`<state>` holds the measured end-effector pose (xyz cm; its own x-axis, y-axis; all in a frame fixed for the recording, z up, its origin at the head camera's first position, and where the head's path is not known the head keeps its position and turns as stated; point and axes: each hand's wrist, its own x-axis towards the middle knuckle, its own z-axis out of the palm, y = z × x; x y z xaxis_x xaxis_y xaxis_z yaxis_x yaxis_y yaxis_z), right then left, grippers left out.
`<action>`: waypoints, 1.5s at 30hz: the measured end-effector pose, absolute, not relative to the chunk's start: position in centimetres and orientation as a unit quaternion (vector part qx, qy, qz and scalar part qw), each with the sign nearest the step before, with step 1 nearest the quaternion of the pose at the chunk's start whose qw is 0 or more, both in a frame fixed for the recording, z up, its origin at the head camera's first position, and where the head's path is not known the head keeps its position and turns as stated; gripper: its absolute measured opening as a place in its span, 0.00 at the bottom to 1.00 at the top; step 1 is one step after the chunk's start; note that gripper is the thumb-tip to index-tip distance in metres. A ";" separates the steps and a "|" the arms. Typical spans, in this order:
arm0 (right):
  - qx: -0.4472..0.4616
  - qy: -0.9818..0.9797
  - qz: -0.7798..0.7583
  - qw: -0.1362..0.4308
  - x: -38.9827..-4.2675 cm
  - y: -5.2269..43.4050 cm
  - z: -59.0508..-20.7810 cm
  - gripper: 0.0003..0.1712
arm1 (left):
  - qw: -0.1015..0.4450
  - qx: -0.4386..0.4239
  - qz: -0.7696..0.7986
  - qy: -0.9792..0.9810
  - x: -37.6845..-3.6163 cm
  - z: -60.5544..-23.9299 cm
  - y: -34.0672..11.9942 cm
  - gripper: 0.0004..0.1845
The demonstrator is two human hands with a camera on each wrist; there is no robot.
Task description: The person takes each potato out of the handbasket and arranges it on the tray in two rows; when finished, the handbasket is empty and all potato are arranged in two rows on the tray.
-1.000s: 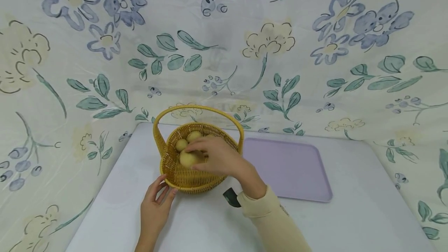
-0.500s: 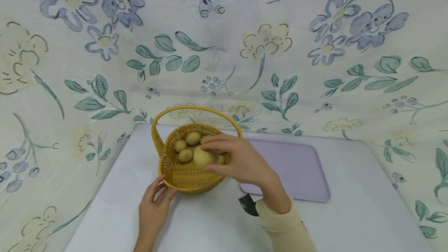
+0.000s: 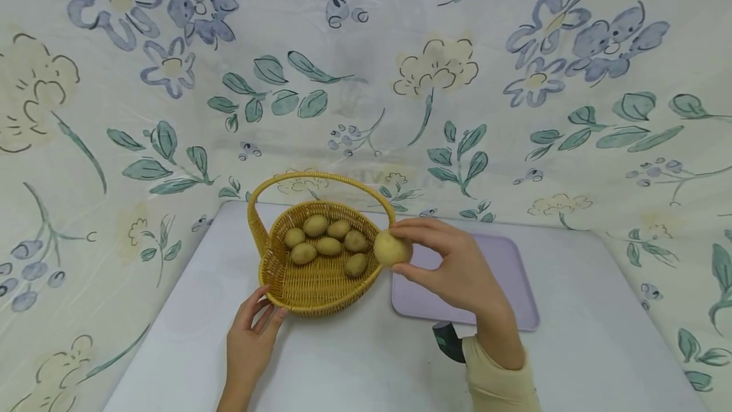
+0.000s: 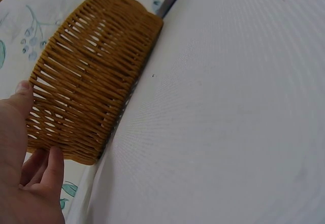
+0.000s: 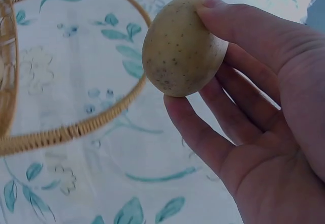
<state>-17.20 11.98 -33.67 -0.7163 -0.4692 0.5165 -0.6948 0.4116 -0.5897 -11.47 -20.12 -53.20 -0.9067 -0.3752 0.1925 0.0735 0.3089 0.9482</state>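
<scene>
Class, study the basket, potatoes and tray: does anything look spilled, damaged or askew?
Nothing stands out. The basket sits upright holding six potatoes, the tray lies flat, and the right hand holds a sound potato.

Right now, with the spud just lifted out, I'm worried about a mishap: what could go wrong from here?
1. The right hand pinches the potato only with thumb and fingertips; it could slip and fall onto the basket rim or the table.
2. The potato sits close to the basket handle; a bump might knock it loose.
3. The left hand only touches the basket's rim lightly, so a knock could shift the basket.
</scene>
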 end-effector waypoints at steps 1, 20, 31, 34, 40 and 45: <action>0.343 -0.832 0.414 0.140 -17.1 12.5 -33.8 0.26 | 0.193 0.096 -0.581 -0.785 -11.5 -53.2 -20.1 0.31; 0.207 -0.852 0.454 0.163 -18.2 20.6 -37.4 0.29 | 0.198 0.088 -0.573 -0.790 -11.5 -52.9 -20.2 0.31; 0.117 -0.872 0.448 0.157 -20.0 23.7 -40.8 0.28 | 0.197 0.090 -0.575 -0.789 -11.5 -53.0 -20.1 0.31; 0.081 -0.879 0.444 0.155 -20.7 24.7 -41.8 0.28 | 0.199 0.086 -0.586 -0.781 -11.6 -53.1 -20.1 0.31; 0.036 -0.892 0.423 0.156 -21.8 26.3 -43.0 0.26 | 0.197 0.082 -0.586 -0.782 -11.7 -53.5 -20.1 0.31; 0.012 -0.899 0.408 0.160 -22.3 26.7 -43.8 0.27 | 0.198 0.083 -0.580 -0.786 -11.6 -53.3 -20.3 0.31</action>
